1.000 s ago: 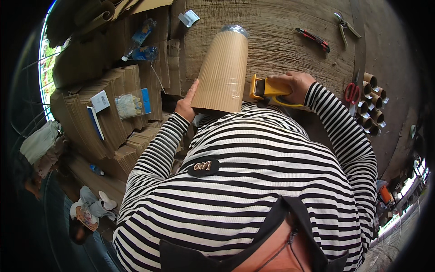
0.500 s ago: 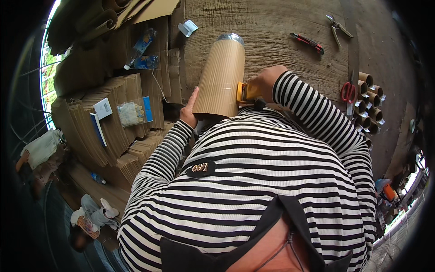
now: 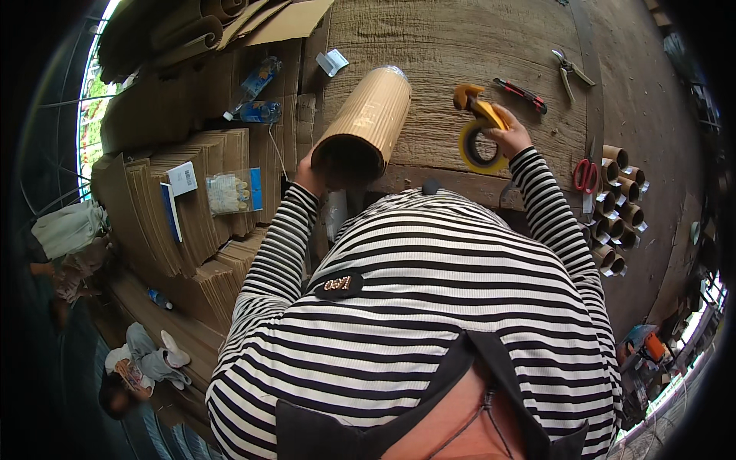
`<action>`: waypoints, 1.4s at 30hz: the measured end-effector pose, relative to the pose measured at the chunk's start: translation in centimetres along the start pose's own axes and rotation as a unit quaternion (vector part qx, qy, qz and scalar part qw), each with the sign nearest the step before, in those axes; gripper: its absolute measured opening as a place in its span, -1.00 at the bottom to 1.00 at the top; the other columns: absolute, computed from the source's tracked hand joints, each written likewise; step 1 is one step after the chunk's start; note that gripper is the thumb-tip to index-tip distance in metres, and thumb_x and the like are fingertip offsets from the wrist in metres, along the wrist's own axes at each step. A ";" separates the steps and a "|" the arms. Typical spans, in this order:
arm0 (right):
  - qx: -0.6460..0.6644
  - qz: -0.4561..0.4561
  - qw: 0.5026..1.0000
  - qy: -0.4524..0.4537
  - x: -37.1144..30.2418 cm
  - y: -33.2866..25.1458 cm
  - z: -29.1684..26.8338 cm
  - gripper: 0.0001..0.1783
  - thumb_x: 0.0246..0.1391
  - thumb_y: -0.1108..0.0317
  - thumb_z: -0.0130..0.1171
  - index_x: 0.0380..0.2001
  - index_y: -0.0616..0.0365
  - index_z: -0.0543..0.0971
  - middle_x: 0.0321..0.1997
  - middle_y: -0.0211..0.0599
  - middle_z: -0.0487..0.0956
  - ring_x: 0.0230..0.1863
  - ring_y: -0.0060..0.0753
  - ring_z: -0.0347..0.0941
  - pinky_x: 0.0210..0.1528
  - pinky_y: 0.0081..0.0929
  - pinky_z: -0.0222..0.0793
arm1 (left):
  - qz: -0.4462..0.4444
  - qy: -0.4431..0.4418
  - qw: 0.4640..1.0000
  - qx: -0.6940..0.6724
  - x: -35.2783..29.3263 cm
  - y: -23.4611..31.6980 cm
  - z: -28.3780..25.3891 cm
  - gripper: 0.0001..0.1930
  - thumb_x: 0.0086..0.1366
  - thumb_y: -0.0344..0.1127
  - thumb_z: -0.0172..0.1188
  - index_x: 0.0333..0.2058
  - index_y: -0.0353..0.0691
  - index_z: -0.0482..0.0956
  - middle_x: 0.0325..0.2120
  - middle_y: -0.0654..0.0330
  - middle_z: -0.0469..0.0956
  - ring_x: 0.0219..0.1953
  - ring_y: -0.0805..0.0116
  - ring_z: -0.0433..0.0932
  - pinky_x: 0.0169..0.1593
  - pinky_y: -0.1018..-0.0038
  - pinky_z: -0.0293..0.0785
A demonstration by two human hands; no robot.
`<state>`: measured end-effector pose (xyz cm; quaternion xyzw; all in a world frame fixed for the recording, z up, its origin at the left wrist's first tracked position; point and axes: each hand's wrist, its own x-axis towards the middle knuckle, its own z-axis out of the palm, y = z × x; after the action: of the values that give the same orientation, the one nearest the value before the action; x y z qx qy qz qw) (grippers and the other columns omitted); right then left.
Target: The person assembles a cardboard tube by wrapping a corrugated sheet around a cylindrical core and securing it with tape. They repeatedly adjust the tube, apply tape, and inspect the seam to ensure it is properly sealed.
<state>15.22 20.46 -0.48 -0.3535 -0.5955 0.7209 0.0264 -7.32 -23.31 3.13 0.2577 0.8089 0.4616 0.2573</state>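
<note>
One brown ribbed-cardboard tube (image 3: pixel 369 111) slants over the near edge of the brown wooden counter (image 3: pixel 422 38), left hand (image 3: pixel 308 175) against its side — fingers mostly hidden, grip impossible to tell. The right hand (image 3: pixel 512 138) clasps one yellow tape dispenser (image 3: pixel 489 115) — slightly blurred.

The scene is viewed from the wearer's head, through the left of 2 fisheye cameras worn side by side, aimed downward. The striped shirt (image 3: pixel 429 299) is seen closest, filling the lower middle; the left hand (image 3: pixel 309 178) and right hand (image 3: pixel 512 139) are seen farther off, above centre, with the wooden tabletop (image 3: pixel 399 31) beyond, at upper middle. Edges are bent toward the rim.
</note>
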 end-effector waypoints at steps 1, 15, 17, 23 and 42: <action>0.070 -0.009 0.997 0.024 -0.5 -3.1 2.9 -0.18 0.03 0.52 0.32 0.37 0.25 0.25 0.21 -0.17 0.48 0.14 -0.42 0.46 0.19 -0.51 0.39 | -0.002 -0.005 1.000 0.031 0.9 2.4 -0.4 -0.63 0.46 -0.18 0.07 0.00 -0.40 0.56 -0.18 0.04 0.68 -0.16 0.28 0.66 -0.08 0.40 0.58; 0.137 0.171 0.949 0.228 4.8 17.4 -10.7 -0.72 0.16 0.28 0.27 -0.16 0.27 0.58 -0.45 -0.40 0.54 -0.43 -0.43 0.44 -0.40 -0.35 0.34 | -0.134 -0.024 0.926 0.352 15.8 20.5 2.9 -0.37 0.30 -0.10 0.13 0.28 -0.23 0.26 -0.12 -0.12 0.63 -0.17 0.08 0.68 -0.02 0.24 0.61; 0.121 0.140 0.961 0.208 3.5 19.9 -10.7 -0.71 0.13 0.32 0.31 -0.13 0.25 0.58 -0.44 -0.45 0.55 -0.44 -0.48 0.41 -0.38 -0.39 0.34 | -0.041 0.097 0.909 0.404 14.2 20.9 3.4 -0.30 0.31 -0.05 0.19 0.35 -0.11 0.18 0.10 -0.15 0.48 0.07 -0.06 0.55 0.13 0.12 0.50; -0.230 0.223 0.927 0.196 0.5 15.5 -8.5 -0.56 0.08 0.03 0.32 -0.12 0.15 0.65 -0.23 -0.16 0.69 -0.22 -0.22 0.60 -0.07 -0.25 0.48 | 0.278 0.167 0.786 0.526 13.3 19.8 3.3 -0.65 0.36 -0.10 0.18 0.00 -0.15 0.58 0.13 0.06 0.44 0.20 0.05 0.40 0.30 0.06 0.19; -0.481 -0.025 0.875 0.048 -6.5 4.1 -4.0 -0.24 0.09 0.09 0.36 0.32 -0.05 0.34 0.34 -0.13 0.28 0.38 -0.08 0.19 0.41 -0.20 0.20 | -0.071 0.141 0.978 0.137 14.9 19.9 3.0 -0.65 0.33 -0.13 0.33 -0.24 -0.40 0.69 -0.38 0.16 0.71 -0.38 0.49 0.61 -0.24 0.49 0.54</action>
<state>23.82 19.70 -1.16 -0.3420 -0.8753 0.3268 -0.1000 -12.67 -2.93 16.65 0.1645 0.9090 0.3584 0.1348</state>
